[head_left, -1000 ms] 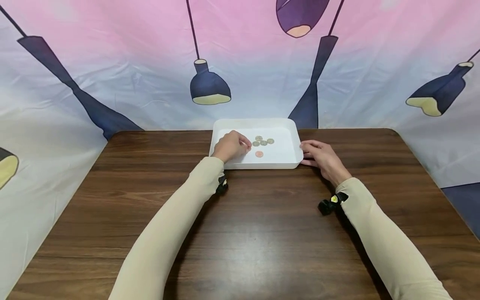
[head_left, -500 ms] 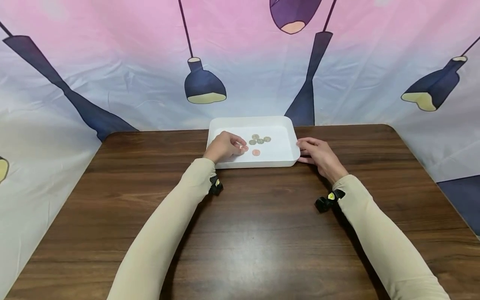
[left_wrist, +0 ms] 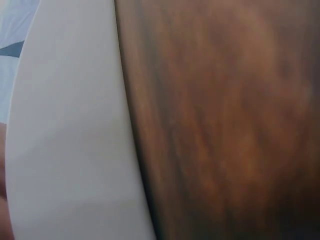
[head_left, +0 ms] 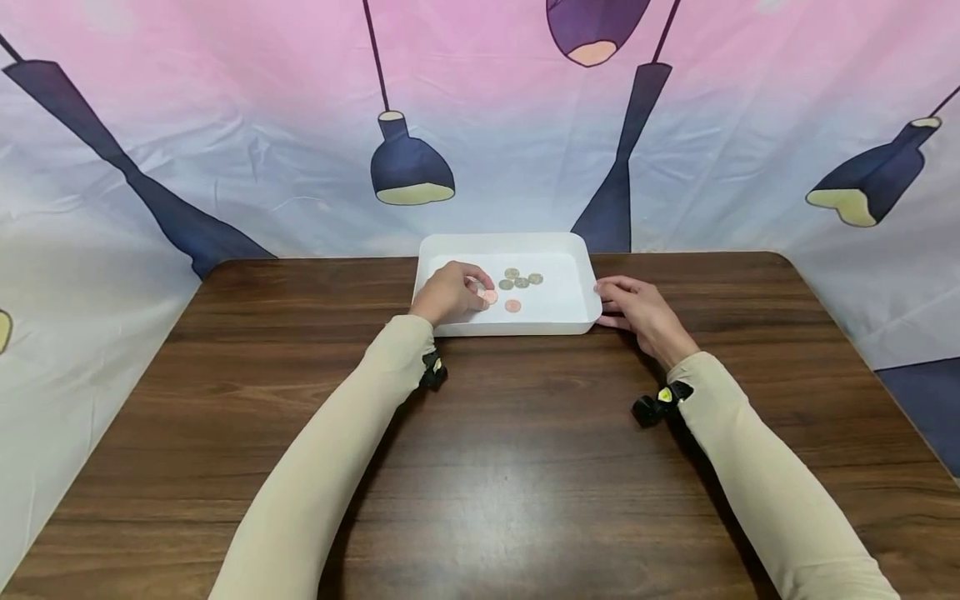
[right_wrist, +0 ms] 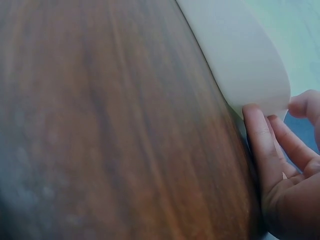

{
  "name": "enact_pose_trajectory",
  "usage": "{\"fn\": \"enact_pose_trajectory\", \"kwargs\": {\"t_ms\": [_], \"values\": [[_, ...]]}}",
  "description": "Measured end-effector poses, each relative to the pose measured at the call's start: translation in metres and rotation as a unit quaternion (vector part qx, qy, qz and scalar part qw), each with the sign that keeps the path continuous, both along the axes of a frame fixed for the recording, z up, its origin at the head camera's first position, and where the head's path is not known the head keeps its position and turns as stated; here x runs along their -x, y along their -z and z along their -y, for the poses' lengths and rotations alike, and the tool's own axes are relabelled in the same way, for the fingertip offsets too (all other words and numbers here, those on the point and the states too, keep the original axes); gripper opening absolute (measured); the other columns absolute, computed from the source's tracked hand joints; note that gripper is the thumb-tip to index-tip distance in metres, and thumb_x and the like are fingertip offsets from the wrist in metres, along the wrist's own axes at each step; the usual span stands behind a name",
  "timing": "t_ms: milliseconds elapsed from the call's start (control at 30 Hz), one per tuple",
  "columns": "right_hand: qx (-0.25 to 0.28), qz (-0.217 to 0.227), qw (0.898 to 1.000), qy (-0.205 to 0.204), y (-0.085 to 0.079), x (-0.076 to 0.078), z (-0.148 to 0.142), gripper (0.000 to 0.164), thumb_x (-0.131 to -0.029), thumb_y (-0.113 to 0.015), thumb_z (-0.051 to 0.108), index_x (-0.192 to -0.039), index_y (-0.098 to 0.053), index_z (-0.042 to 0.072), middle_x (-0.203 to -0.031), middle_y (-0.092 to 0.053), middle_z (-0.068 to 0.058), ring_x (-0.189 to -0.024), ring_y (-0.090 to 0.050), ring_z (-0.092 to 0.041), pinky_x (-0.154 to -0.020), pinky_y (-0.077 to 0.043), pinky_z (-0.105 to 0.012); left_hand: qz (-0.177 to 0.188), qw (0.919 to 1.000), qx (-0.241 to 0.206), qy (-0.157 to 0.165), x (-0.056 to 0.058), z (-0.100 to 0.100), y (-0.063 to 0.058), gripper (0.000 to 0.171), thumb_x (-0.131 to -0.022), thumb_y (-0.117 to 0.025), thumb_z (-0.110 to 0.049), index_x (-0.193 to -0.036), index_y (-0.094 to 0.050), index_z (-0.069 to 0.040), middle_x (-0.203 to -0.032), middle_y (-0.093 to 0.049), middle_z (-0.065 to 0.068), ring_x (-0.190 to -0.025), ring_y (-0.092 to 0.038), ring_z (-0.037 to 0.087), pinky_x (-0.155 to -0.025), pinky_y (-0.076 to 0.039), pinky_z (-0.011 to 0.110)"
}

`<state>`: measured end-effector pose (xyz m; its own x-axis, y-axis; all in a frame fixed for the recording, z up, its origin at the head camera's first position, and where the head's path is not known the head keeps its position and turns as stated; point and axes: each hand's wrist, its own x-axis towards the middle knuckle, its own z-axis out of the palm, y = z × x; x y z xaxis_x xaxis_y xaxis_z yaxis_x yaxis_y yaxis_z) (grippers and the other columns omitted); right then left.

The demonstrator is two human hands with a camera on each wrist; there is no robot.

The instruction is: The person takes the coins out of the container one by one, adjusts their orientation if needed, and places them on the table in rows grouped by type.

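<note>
The copper-coloured coin (head_left: 491,297), likely light, stiff and slippery, seemed best held by its edge. It sat at the fingertips of the left hand (head_left: 447,292), pinched by thumb and forefinger inside the white tray (head_left: 525,328), well apart from the right hand (head_left: 648,320), whose extended fingers touched the tray's outer wall.

room over the tabletop (head_left: 495,475) between the sleeves (head_left: 322,462), white tray (head_left: 517,329) across the far end
</note>
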<state>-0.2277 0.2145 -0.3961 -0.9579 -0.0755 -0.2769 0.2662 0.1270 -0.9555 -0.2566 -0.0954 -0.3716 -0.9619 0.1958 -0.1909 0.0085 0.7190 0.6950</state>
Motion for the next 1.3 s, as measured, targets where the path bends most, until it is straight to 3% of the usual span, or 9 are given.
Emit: {"fn": "enact_pose_trajectory", "kwargs": {"t_ms": [233,500,867,1100,1300], "values": [[0.006,0.005,1.000,0.002,0.000,0.000,-0.001,0.052,-0.106,-0.063,0.026,-0.149,-0.052,-0.002,-0.120,-0.062,-0.007,-0.096,-0.068,-0.009,-0.086,-0.061,-0.023,-0.054,0.9979,0.024,0.029,-0.001,-0.002,0.001,0.015,-0.095,-0.079,-0.011,-0.108,-0.074,-0.014,-0.102,-0.069,0.003,-0.095,-0.060,0.023,-0.085,-0.048,0.041],[0.002,0.007,1.000,-0.004,-0.003,0.002,0.001,0.051,-0.107,-0.062,0.026,-0.148,-0.052,-0.003,-0.126,-0.060,-0.012,-0.097,-0.068,-0.010,-0.088,-0.060,-0.024,-0.037,0.9939,0.088,0.055,-0.004,-0.001,-0.005,0.033,-0.098,-0.075,-0.015,-0.131,-0.072,-0.017,-0.115,-0.070,0.004,-0.102,-0.064,0.024,-0.084,-0.052,0.043],[0.000,0.010,1.000,-0.005,-0.002,0.002,-0.001,0.050,-0.107,-0.062,0.025,-0.147,-0.052,-0.005,-0.123,-0.061,-0.011,-0.097,-0.068,-0.009,-0.088,-0.060,-0.023,-0.053,0.9873,0.127,0.079,-0.004,-0.002,-0.007,0.030,-0.100,-0.071,-0.015,-0.130,-0.076,-0.017,-0.117,-0.073,0.008,-0.101,-0.066,0.025,-0.084,-0.053,0.042],[-0.001,0.009,1.000,-0.010,-0.002,0.002,-0.001,0.052,-0.107,-0.061,0.025,-0.148,-0.051,-0.005,-0.127,-0.059,-0.015,-0.099,-0.068,-0.010,-0.089,-0.060,-0.024,-0.060,0.9847,0.130,0.099,-0.004,0.002,-0.005,0.023,-0.103,-0.070,-0.018,-0.124,-0.077,-0.014,-0.120,-0.071,0.010,-0.102,-0.065,0.025,-0.088,-0.053,0.041],[-0.001,0.010,1.000,-0.009,-0.002,0.002,0.000,0.052,-0.108,-0.061,0.025,-0.148,-0.051,-0.005,-0.127,-0.059,-0.015,-0.099,-0.067,-0.011,-0.090,-0.060,-0.024,-0.083,0.9847,0.093,0.121,-0.007,0.009,-0.006,0.021,-0.101,-0.071,-0.016,-0.120,-0.077,-0.009,-0.115,-0.071,0.010,-0.100,-0.063,0.025,-0.089,-0.053,0.039]]}}
